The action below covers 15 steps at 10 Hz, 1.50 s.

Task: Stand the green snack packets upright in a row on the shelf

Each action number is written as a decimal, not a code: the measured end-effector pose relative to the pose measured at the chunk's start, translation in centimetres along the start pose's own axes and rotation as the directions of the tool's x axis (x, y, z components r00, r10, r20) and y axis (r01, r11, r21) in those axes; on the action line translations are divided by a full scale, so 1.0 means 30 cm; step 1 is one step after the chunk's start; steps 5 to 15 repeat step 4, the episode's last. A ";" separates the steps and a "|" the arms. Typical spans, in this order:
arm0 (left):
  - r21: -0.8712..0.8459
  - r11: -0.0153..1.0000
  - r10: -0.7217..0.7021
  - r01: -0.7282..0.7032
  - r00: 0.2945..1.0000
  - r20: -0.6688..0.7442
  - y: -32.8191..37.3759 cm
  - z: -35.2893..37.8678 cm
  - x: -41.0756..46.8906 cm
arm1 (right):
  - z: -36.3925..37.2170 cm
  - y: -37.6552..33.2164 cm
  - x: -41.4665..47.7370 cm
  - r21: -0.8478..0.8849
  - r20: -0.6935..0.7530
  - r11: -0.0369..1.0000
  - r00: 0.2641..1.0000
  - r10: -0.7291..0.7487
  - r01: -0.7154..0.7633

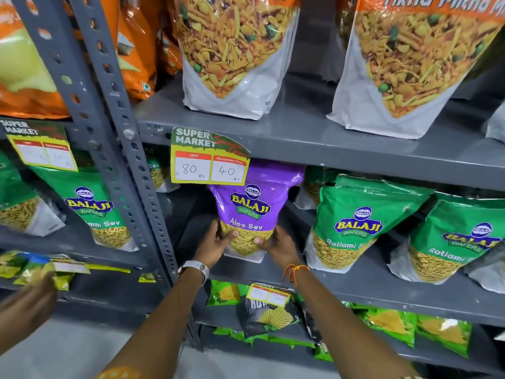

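Both hands, left (216, 242) and right (276, 243), clasp a purple packet (251, 209) upright on the shelf (369, 285). Green packets (352, 222) stand just right of it.

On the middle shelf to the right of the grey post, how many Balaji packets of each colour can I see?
Purple: 1, the Aloo Sev packet, held by the left hand and right hand.
Green: 4, two in front, two partly hidden behind.
Total: 5

My arms are bare. A white-strapped watch (194, 269) circles my left wrist. Orange threads (293, 272) wrap my right wrist.
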<state>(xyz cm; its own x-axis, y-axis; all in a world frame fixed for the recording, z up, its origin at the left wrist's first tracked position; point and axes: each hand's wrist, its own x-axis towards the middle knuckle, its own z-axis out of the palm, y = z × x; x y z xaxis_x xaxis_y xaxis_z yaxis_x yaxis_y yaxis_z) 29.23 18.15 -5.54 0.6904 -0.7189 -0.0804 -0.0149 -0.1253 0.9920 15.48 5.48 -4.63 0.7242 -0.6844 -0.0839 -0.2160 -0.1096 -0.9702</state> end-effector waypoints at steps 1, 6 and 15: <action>-0.040 0.999 0.015 -0.017 0.999 -0.033 -0.008 0.012 -0.006 | -0.002 0.032 0.016 -0.007 0.007 1.000 1.000 0.021 -0.021; 0.022 0.995 0.099 -0.098 0.991 -0.085 0.052 0.002 -0.038 | -0.003 -0.072 -0.082 -0.139 -0.053 0.987 0.995 -0.087 0.079; 0.022 0.995 0.099 -0.098 0.991 -0.085 0.052 0.002 -0.038 | -0.003 -0.072 -0.082 -0.139 -0.053 0.987 0.995 -0.087 0.079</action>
